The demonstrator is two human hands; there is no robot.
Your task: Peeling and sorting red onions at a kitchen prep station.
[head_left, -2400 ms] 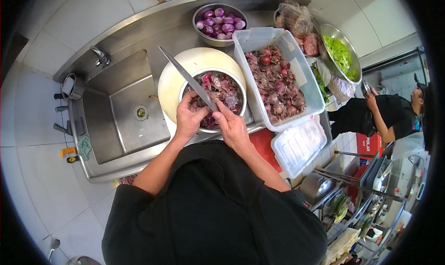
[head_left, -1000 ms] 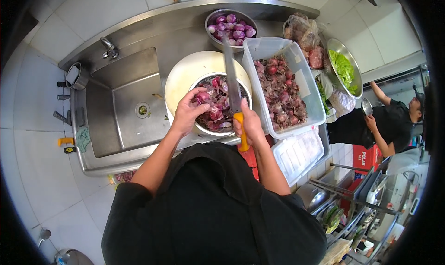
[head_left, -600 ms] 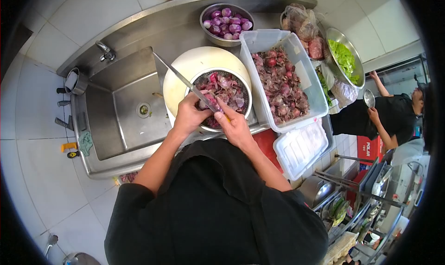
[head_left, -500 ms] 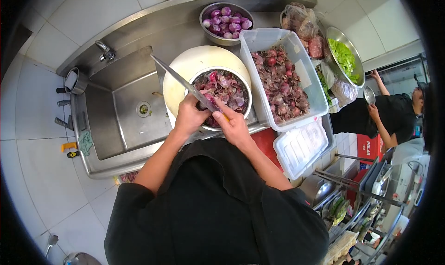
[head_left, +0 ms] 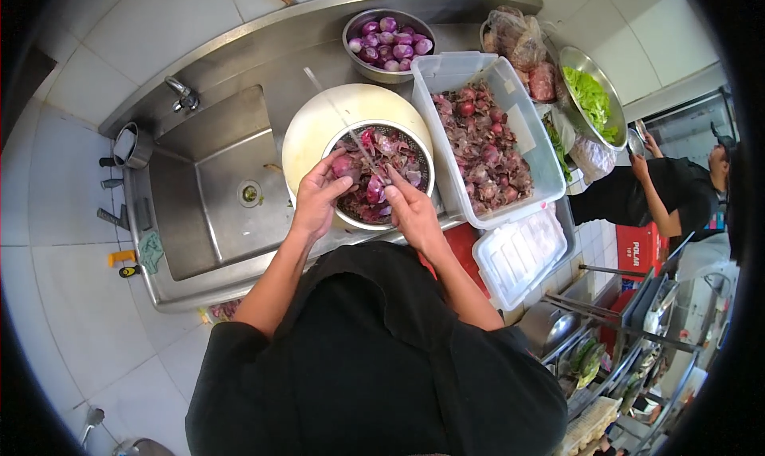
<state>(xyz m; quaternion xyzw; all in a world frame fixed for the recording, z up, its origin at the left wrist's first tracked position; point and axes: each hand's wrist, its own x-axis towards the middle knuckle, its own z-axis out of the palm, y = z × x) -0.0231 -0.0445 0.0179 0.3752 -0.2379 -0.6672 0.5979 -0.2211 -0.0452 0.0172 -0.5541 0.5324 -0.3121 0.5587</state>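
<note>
My left hand (head_left: 315, 201) is closed around a red onion (head_left: 344, 167) at the left rim of a perforated metal colander (head_left: 431, 177). In my right hand (head_left: 414, 215) is a knife (head_left: 348, 125), its long thin blade pointing up and left across the colander; the fingers hide the handle. Onion skins (head_left: 398, 149) and trimmings fill much of the colander. It rests on a round, cream-coloured cutting board (head_left: 311, 125). Right beside the board, a clear plastic bin (head_left: 545, 186) holds unpeeled red onions among loose skins. Peeled purple onions (head_left: 390, 40) lie in a steel bowl (head_left: 351, 53) behind.
A steel sink basin (head_left: 231, 209) with a tap (head_left: 183, 96) lies to the left. At the back right stand a bowl of lettuce (head_left: 588, 97) and bagged food (head_left: 522, 41). A translucent lid (head_left: 518, 257) sits near my right forearm. Another person (head_left: 669, 189) stands at far right.
My hands have moved apart, the left with the onion now at the colander's left side. The knife has swung to a steeper angle and shifted right. The other person's arms have lowered.
</note>
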